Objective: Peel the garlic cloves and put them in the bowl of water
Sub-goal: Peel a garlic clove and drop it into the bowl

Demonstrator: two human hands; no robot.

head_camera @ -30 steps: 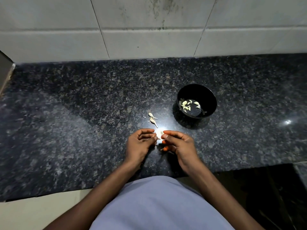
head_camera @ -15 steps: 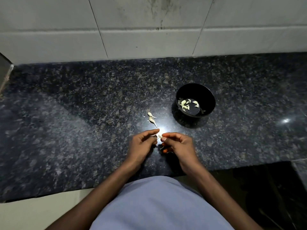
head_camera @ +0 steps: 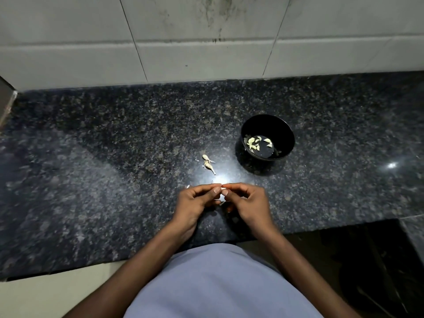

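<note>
Head view: several peeled cloves (head_camera: 254, 143) float in the bowl (head_camera: 288, 143). Left hand (head_camera: 195, 201) and right hand (head_camera: 247, 201) pinch one clove (head_camera: 221, 188) between fingertips, near the bowl. Peeling looks midway; scraps (head_camera: 208, 163) lie beside.

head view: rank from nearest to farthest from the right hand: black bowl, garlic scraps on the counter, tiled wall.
From the right hand:
1. Garlic scraps: on the counter, just beyond the hands and slightly left.
2. Black bowl: farther back and to the right, peeled cloves in its water. Close to the scraps in range, so this order is tentative.
3. Tiled wall: behind the counter, clearly farthest.
</note>
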